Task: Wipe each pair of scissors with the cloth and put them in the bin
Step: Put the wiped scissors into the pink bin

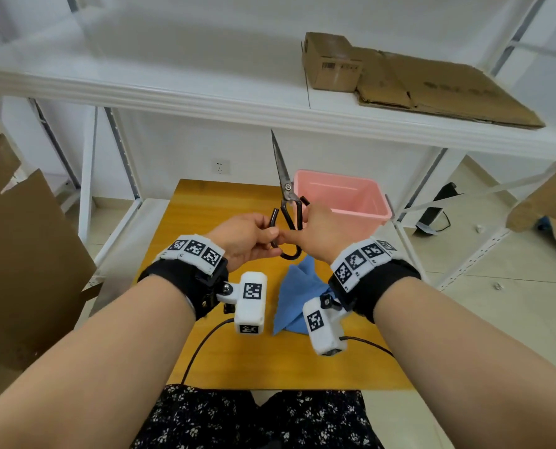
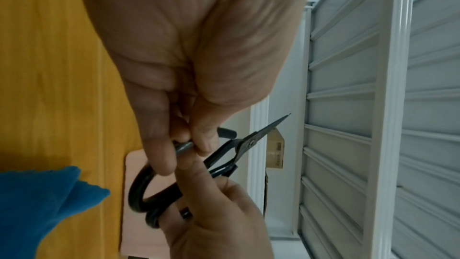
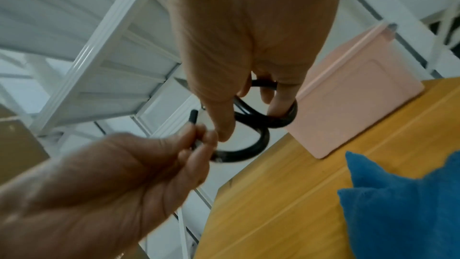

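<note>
Head view alone: scissors (image 1: pixel 284 186) blades upright, closed.

Both forearms bare. Each wrist carries a black strap (image 1: pixel 186 280) topped by a white band of black-and-white square markers (image 1: pixel 194 249). A white camera housing (image 1: pixel 250 303), marker-labelled, hangs below each wrist with a black cable (image 1: pixel 202 346). Dark floral-print garment (image 1: pixel 254 419), probably trousers.
</note>
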Motion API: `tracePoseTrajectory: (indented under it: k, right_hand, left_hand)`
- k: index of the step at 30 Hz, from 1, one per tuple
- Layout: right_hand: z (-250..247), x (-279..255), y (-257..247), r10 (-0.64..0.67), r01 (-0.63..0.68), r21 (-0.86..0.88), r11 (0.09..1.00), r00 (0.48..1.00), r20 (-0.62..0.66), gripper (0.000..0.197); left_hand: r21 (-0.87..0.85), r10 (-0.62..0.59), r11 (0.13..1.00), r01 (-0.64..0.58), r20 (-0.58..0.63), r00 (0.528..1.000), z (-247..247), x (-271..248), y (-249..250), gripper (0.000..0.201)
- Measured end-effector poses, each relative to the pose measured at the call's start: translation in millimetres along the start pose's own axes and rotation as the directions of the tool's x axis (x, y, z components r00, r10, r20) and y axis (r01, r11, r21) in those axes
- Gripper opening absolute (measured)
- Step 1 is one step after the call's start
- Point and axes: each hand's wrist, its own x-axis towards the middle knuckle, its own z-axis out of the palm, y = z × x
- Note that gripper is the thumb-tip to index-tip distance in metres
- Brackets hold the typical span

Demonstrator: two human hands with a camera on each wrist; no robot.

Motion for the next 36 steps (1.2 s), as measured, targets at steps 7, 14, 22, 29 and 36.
tracePoseTrajectory:
  k: [7,14,22,29,36]
  right_hand:
    - [-36.8,44.6,-6.4,0.01,-0.083,-0.44,0.894,0.986,-0.167,0.014]
    - [-98.1,86.4,8.4,0.1,-0.302,-0.703,0.644,0.944,-0.314,0.025]
    - [-121.0,127.8,36.5,0.151,-0.126,-0.904,0.409,0.986,-0.069,0.013]
    - [-107.5,171.5,62.4,0.303,-0.06,-0.933,0.354,0.952,0.054,0.01]
    - [-78.5,222.5,128.5,0.357,-0.107,-0.848,0.519,0.929,0.101,0.021]
  left_hand:
    - [0.097,0.129,0.986,-0.133,0.046,0.991,31.6,25.7,46.0,0.006]
    - [0.309,0.05,0.951,0.017,-0.207,0.977,21.4,79.5,80.4,0.01]
    - [0.781,0.019,0.603,0.16,-0.214,0.977,18.9,142.1,84.7,0.033]
    - [0.803,-0.005,0.576,0.154,-0.185,0.983,25.7,186.5,71.6,0.076]
    - [0.67,-0.084,0.725,0.159,-0.143,0.986,23.0,203.1,62.1,0.09]
